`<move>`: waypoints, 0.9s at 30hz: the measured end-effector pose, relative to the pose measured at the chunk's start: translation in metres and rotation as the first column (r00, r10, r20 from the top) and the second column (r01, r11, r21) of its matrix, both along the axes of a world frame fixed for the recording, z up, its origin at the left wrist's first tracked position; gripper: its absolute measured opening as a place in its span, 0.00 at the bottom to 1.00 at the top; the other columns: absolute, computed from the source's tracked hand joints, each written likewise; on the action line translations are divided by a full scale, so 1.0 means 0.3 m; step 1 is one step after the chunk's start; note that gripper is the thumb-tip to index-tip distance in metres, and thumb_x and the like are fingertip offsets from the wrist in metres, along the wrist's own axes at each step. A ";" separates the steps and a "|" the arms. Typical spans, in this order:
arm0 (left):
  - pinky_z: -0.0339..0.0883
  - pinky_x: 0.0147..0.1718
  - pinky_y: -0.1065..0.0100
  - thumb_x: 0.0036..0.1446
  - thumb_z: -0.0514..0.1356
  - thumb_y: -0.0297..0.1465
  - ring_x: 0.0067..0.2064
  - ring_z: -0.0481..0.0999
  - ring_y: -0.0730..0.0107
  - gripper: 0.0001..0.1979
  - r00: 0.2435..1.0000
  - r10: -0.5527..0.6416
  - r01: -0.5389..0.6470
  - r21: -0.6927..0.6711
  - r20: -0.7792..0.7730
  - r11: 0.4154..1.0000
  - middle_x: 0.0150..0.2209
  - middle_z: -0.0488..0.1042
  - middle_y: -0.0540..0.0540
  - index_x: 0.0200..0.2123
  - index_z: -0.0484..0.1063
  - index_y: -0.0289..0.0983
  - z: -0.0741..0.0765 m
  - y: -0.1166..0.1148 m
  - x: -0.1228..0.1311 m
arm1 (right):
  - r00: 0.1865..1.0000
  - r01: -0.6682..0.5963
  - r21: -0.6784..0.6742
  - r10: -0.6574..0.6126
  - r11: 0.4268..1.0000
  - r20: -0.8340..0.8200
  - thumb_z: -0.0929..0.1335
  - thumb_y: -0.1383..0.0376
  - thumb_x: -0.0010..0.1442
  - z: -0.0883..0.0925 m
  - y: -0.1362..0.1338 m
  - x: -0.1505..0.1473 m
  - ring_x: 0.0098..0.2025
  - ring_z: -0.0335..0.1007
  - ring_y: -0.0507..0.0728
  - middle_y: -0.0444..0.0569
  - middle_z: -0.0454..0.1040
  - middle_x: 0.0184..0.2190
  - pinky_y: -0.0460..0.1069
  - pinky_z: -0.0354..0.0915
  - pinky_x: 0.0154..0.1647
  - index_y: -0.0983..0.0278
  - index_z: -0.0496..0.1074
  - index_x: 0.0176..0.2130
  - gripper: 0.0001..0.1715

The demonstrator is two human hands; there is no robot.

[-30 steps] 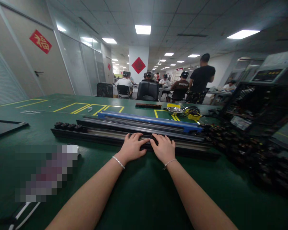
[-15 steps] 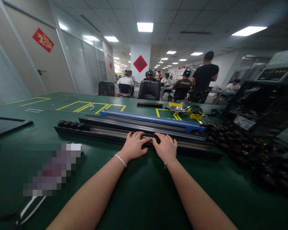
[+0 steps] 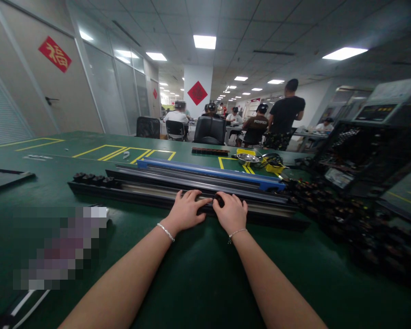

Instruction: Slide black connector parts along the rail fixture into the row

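Our right hand (image 3: 230, 212) pinches a small black part (image 3: 220, 199) at the middle of the near rail (image 3: 150, 196), where it could tip or jam if our left hand (image 3: 187, 212), spread over the rail with a grip we cannot tell, pushes it unevenly.

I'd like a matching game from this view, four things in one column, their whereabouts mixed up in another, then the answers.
Column one
1. Bare right hand
2. Long blue rail
3. Round silver metal bowl
4. Row of small black blocks

Column two
A. At the left end of the nearest long black channel
B. Near a yellow container
C. Beside the bare left hand
D. Lying lengthwise, just behind the black-and-silver channel

Pairs: 1-C, 2-D, 3-B, 4-A
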State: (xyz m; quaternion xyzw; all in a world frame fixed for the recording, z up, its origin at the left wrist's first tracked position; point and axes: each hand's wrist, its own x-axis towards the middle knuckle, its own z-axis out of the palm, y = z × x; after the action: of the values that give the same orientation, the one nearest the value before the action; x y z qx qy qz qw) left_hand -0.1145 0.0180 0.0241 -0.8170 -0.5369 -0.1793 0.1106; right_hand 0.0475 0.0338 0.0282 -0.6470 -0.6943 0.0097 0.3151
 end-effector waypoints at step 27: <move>0.45 0.57 0.43 0.51 0.57 0.40 0.58 0.60 0.55 0.27 0.999 0.025 -0.025 -0.005 0.021 1.000 0.57 0.63 0.46 0.56 0.61 0.52 0.007 -0.002 0.007 | 1.000 0.007 0.039 -0.007 0.999 0.010 0.61 0.58 0.57 0.004 -0.004 0.026 0.52 0.62 0.60 0.48 0.74 0.45 0.62 0.43 0.58 0.56 0.71 0.45 0.18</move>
State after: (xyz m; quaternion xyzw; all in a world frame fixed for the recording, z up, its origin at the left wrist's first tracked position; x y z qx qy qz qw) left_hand -0.1123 0.0173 0.0262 -0.8085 -0.5485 -0.1853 0.1052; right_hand 0.0552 0.0326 0.0293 -0.6433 -0.6937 -0.0082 0.3240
